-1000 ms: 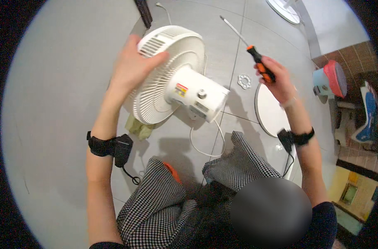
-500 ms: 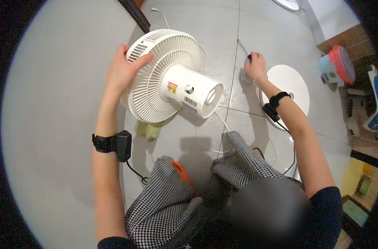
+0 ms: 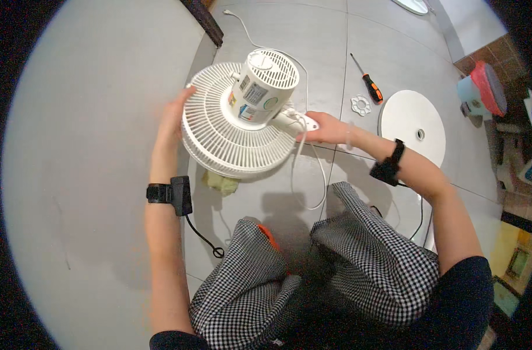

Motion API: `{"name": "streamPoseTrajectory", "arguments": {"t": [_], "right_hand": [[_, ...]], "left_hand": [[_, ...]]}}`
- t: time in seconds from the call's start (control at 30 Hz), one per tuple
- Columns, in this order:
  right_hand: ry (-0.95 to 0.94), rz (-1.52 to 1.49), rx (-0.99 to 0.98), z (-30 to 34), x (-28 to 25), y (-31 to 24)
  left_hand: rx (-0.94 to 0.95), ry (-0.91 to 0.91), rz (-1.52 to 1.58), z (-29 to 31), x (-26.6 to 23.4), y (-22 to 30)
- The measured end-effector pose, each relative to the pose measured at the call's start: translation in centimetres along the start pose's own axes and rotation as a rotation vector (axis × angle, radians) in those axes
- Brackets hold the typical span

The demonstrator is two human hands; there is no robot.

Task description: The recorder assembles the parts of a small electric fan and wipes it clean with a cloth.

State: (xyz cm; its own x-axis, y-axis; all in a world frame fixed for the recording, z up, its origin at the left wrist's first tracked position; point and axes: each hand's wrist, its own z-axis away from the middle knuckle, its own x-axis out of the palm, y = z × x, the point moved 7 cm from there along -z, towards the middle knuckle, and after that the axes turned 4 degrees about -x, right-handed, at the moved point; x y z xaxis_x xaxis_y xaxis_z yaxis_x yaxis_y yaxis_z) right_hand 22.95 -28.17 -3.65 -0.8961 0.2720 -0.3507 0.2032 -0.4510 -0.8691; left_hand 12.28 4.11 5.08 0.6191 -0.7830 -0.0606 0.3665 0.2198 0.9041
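Observation:
A white electric fan head (image 3: 219,131) is held face down in front of me, its slatted guard below and the motor housing (image 3: 266,87) pointing up. My left hand (image 3: 171,119) is closed on the guard's left rim, the thumb on top. On the other side, my right hand (image 3: 329,128) grips the neck bracket that juts from the housing. A white power cord (image 3: 323,175) loops down past that bracket. To the right, a screwdriver (image 3: 371,87) with an orange and black handle lies on the floor beside a small white scalloped ring (image 3: 361,105).
A round white fan base (image 3: 414,119) with a central hole lies to the right. Under the guard is a yellowish cloth (image 3: 221,182). The cord's plug (image 3: 227,12) rests far off. A light blue bucket (image 3: 475,96) with a red liner stands by the right wall.
My right hand has left the screwdriver on the floor and moved left to the fan's neck. The fan has turned so its motor housing now points upward.

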Motion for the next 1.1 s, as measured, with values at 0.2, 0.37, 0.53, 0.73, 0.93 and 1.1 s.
{"name": "streamPoseTrajectory", "arguments": {"t": [0.2, 0.37, 0.53, 0.73, 0.93, 1.1], "right_hand": [[-0.066, -0.157, 0.186, 5.5, -1.3, -4.2], [-0.026, -0.243, 0.157, 6.6, -1.2, -5.1], [0.029, -0.334, 0.218, 6.4, -0.8, -4.2], [-0.002, -0.428, 0.217, 6.4, -2.5, -5.3], [0.072, -0.236, 0.216, 6.0, -1.5, -4.2], [0.049, -0.290, 0.028, 4.6, -0.4, -0.3]], "left_hand": [[-0.235, -0.169, 0.204, -2.4, 0.0, -6.5], [-0.345, -0.274, 0.248, -1.2, 0.9, -6.5], [-0.219, -0.307, 0.460, 0.3, 1.2, -6.5], [-0.142, -0.392, 0.562, 5.6, 4.9, -2.9], [-0.142, -0.311, 0.474, 5.9, 4.8, -2.5], [0.133, -0.253, 0.277, 9.6, 6.6, 1.5]]}}
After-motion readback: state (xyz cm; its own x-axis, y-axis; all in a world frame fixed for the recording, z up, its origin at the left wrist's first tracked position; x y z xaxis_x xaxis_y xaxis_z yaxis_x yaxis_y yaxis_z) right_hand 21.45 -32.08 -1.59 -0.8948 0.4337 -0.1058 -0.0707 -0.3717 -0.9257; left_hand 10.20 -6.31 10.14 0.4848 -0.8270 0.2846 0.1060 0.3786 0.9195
